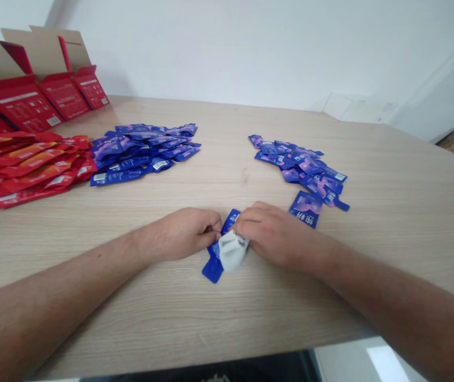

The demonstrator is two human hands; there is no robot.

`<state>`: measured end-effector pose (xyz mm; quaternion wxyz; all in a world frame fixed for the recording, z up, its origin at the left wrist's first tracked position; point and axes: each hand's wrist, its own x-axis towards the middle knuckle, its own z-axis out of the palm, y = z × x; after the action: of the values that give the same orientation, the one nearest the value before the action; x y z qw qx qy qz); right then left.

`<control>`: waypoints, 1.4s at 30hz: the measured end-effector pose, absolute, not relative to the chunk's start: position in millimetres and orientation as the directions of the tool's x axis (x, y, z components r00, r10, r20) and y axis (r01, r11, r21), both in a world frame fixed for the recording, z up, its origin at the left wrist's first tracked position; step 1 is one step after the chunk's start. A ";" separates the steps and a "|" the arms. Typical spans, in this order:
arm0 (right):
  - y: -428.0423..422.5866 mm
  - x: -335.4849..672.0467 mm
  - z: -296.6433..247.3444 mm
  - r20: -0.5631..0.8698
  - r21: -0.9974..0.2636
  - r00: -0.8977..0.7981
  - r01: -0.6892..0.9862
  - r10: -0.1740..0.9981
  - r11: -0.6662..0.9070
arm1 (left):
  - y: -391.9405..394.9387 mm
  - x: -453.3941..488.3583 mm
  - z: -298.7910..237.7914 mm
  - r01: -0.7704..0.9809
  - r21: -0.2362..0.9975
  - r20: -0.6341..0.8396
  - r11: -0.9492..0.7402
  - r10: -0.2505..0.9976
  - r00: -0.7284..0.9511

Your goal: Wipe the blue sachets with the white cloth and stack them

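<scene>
A white pouch is gripped by the right hand, its thumb and fingers being clamped on the pouch's upper end. By the left hand, a flat blue sleeve is pinched at its near-left edge, with thumb and curled fingers drawn together; how much of the edge is caught between them cannot be told. Between the two hands the sleeve is held aslant, partly covered by the pouch (whose lower end is slightly blurred).

Just beyond the right hand, a single blue-and-purple piece is laid, and a loose heap of similar pieces is spread farther off behind it. Beyond the left hand, another blue heap is seen, touched on its far-left side by stacked red packets. Behind those, open red boxes are lined up on the table.
</scene>
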<state>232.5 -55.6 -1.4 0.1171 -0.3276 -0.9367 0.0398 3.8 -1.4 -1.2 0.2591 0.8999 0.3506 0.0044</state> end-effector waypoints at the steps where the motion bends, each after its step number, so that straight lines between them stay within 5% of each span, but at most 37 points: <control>1: -53.6 233.6 -1.7 0.205 -0.147 -0.723 0.643 0.659 0.752 | -1.5 3.8 -1.7 0.631 0.466 -0.171 -0.620 0.637 0.752; 3: -52.7 233.1 -1.7 0.219 -0.142 -0.700 0.667 0.680 0.732 | -1.4 3.7 -3.0 0.631 0.459 -0.160 -0.625 0.641 0.751; 8: -60.5 228.1 0.3 0.160 -0.155 -0.837 0.502 0.523 0.851 | -0.2 3.4 -3.8 0.619 0.471 -0.165 -0.628 0.627 0.762; 15: -52.9 231.8 -2.9 0.229 -0.143 -0.685 0.679 0.692 0.720 | -0.8 3.3 -3.4 0.627 0.483 -0.162 -0.611 0.642 0.750; 20: -60.7 228.1 -0.6 0.161 -0.175 -0.834 0.502 0.528 0.847 | -0.6 2.8 -3.7 0.632 0.481 -0.185 -0.607 0.635 0.750; 26: -53.5 232.8 -2.5 0.224 -0.162 -0.693 0.666 0.685 0.728 | -0.8 3.5 -2.3 0.630 0.485 -0.179 -0.607 0.636 0.751; 31: -61.0 228.4 0.5 0.146 -0.178 -0.841 0.495 0.521 0.850 | -0.7 3.3 -2.5 0.632 0.486 -0.191 -0.604 0.632 0.751; 37: -50.0 236.3 -2.3 0.204 -0.163 -0.700 0.665 0.685 0.728 | -1.1 3.4 -2.9 0.637 0.485 -0.184 -0.600 0.642 0.745; 42: -58.7 229.7 -1.1 0.166 -0.172 -0.824 0.517 0.542 0.839 | -0.6 2.7 -2.3 0.632 0.483 -0.188 -0.607 0.633 0.751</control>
<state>229.7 -58.7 -1.1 0.1043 -0.2777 -0.9531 0.0598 2.7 -0.6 -2.3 0.2689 0.8963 0.3526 0.0011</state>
